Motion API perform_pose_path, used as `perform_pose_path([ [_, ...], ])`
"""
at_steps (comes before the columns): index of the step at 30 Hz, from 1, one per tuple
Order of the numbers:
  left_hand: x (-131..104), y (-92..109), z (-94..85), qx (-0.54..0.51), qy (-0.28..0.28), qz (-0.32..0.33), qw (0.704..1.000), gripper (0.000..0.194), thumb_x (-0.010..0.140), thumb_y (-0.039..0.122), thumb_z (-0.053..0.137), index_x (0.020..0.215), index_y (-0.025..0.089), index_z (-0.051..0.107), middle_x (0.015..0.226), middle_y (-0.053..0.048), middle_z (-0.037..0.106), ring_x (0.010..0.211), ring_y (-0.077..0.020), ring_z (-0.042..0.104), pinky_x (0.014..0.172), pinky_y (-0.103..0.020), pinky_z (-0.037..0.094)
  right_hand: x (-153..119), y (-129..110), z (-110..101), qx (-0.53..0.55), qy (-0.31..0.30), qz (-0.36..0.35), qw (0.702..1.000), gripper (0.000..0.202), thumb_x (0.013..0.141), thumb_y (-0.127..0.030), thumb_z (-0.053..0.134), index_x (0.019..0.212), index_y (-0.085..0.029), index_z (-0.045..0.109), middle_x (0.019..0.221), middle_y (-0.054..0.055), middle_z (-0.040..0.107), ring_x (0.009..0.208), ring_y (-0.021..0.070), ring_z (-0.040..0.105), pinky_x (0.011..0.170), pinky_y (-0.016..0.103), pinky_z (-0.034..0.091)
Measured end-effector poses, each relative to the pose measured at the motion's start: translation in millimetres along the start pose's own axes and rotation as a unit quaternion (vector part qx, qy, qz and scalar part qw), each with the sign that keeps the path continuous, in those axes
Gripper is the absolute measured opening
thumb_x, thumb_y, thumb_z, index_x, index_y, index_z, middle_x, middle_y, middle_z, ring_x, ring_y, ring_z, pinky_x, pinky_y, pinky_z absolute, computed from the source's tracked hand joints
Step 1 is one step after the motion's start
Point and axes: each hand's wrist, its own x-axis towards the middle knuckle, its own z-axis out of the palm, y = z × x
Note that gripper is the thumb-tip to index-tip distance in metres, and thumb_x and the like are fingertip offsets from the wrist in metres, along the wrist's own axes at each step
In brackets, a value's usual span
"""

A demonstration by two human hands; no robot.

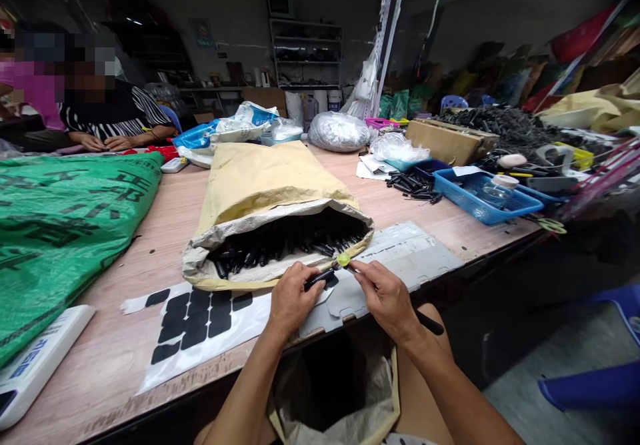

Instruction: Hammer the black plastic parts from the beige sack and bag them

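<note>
My left hand (295, 295) is closed on a black tube-shaped piece (320, 278), held just above the table's front edge. My right hand (385, 295) pinches a thin tool; a black handle (430, 320) shows behind the wrist, seemingly its rear end. A small yellow-green round piece (343, 259) sits at the tip between both hands; which hand holds it I cannot tell. Just beyond them a beige sack (275, 171) lies with its mouth towards me, full of similar black pieces (260, 248). A second open sack (395, 391) hangs below, between my legs.
A sheet of black stickers (197, 318) lies left of my hands, a grey flattened board (400, 258) beneath and right. Farther out are a green sack (75, 211), a white device (45, 358), a blue tray (480, 198) and a cardboard box (445, 141). Another person (115, 111) sits at far left.
</note>
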Motion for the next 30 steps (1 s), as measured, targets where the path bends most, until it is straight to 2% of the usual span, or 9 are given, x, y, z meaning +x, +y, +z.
perform_pose_path([
  [6, 0.0, -0.5, 0.4, -0.018, 0.001, 0.005, 1.0, 0.022, 0.092, 0.032, 0.065, 0.11, 0.023, 0.074, 0.094, -0.003, 0.063, 0.092, -0.0201, 0.06, 0.076, -0.03, 0.045, -2.0, -9.5, 4.6, -0.016, 0.031, -0.034, 0.999, 0.035, 0.103, -0.022, 0.047, 0.132, -0.027, 0.065, 0.097, 0.005, 0.068, 0.093, 0.019, 0.065, 0.088, 0.03, 0.052],
  [11, -0.3, -1.6, 0.5, -0.018, 0.005, 0.01, 1.0, 0.023, 0.091, 0.03, 0.065, 0.111, 0.023, 0.074, 0.094, -0.003, 0.063, 0.092, -0.0201, 0.059, 0.077, -0.031, 0.046, -5.9, -9.0, 11.8, -0.063, -0.009, -0.044, 0.997, 0.038, 0.102, -0.018, 0.045, 0.133, -0.028, 0.065, 0.09, 0.004, 0.066, 0.088, 0.0186, 0.063, 0.082, 0.029, 0.051],
  [17, 0.5, -2.6, 0.5, -0.02, 0.002, 0.005, 1.0, 0.02, 0.088, 0.028, 0.068, 0.107, 0.025, 0.074, 0.095, -0.002, 0.063, 0.091, -0.0194, 0.059, 0.079, -0.031, 0.045, -2.6, -18.7, 12.4, -0.042, 0.005, -0.044, 0.998, 0.037, 0.103, -0.019, 0.045, 0.134, -0.028, 0.064, 0.092, 0.005, 0.066, 0.09, 0.0188, 0.062, 0.084, 0.029, 0.05],
  [22, 0.6, -1.4, -0.4, -0.029, 0.0, -0.004, 1.0, 0.015, 0.086, 0.023, 0.068, 0.099, 0.026, 0.075, 0.092, 0.0, 0.062, 0.093, -0.0189, 0.059, 0.079, -0.03, 0.044, -4.6, -24.4, 18.4, -0.055, -0.043, -0.06, 0.996, 0.037, 0.102, -0.018, 0.046, 0.133, -0.027, 0.065, 0.089, 0.005, 0.065, 0.087, 0.0197, 0.061, 0.08, 0.03, 0.049],
  [26, 0.9, -0.8, -0.5, -0.034, -0.003, -0.011, 0.999, 0.022, 0.085, 0.024, 0.069, 0.105, 0.026, 0.074, 0.094, 0.0, 0.063, 0.092, -0.019, 0.059, 0.078, -0.03, 0.045, -2.4, -16.7, 15.4, -0.044, -0.016, -0.043, 0.998, 0.036, 0.102, -0.02, 0.047, 0.133, -0.028, 0.064, 0.095, 0.005, 0.068, 0.092, 0.0196, 0.063, 0.084, 0.029, 0.05],
  [30, 0.9, 0.2, -0.8, -0.028, -0.002, -0.016, 0.999, 0.022, 0.082, 0.025, 0.07, 0.104, 0.025, 0.073, 0.095, -0.001, 0.064, 0.092, -0.0197, 0.06, 0.079, -0.031, 0.046, 9.0, 10.7, 0.5, -0.063, 0.003, -0.038, 0.997, 0.031, 0.101, -0.024, 0.051, 0.127, -0.027, 0.067, 0.102, 0.005, 0.07, 0.097, 0.0204, 0.064, 0.088, 0.031, 0.05],
])
